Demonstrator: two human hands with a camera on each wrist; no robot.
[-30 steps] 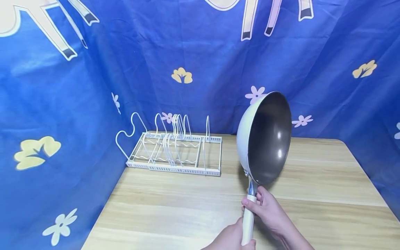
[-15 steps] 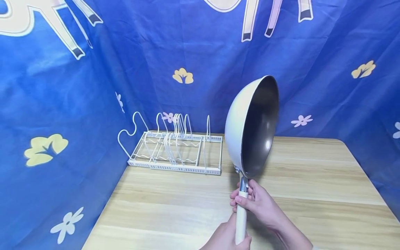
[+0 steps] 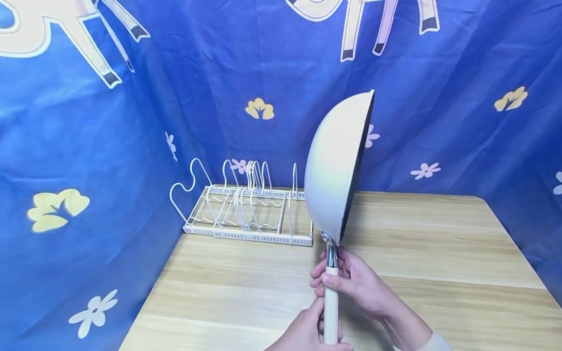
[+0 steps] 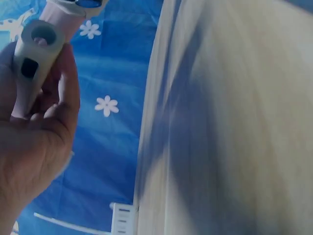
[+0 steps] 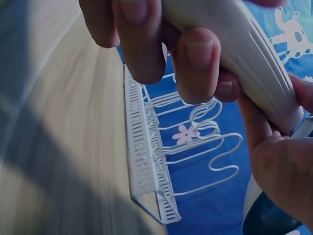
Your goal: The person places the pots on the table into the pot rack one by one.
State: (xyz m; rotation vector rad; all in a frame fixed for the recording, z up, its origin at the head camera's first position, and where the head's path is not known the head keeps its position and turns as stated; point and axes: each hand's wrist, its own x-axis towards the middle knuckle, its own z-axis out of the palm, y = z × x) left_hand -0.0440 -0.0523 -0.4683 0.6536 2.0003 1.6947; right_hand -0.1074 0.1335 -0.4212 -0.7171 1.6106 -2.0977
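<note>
Left grip, a bare hand [image 3: 305,325]: fingers curled round the low end of a cream, fluted handle [image 3: 331,304]. Right grip, also bare [image 3: 362,287]: thumb and fingers wrapped about the upper end, by a shiny metal neck [image 3: 332,256].

Left-wrist view alone gives the handle's butt [image 4: 37,53]: round hole, dark rectangular slot. Right-wrist view shows grooves along the handle, and fingers [image 5: 198,63] bent over it, owner hard to tell.

Handle carries a deep white wok [image 3: 335,156], stood on edge, right of and nearer than a white wire-loop rack with slotted metal rails [image 3: 263,237]. Bowl hides the rack's right end; touching or apart, cannot tell.

Since a second ago: wok swung toward the rack and turned, its broad dark inside now a sliver. Both grips still on the handle.

Bench [image 3: 461,253], pale wood grain, extends right of the rack. Behind and left of the rack, blue cloth [image 3: 439,107] printed with flowers and animal legs.
</note>
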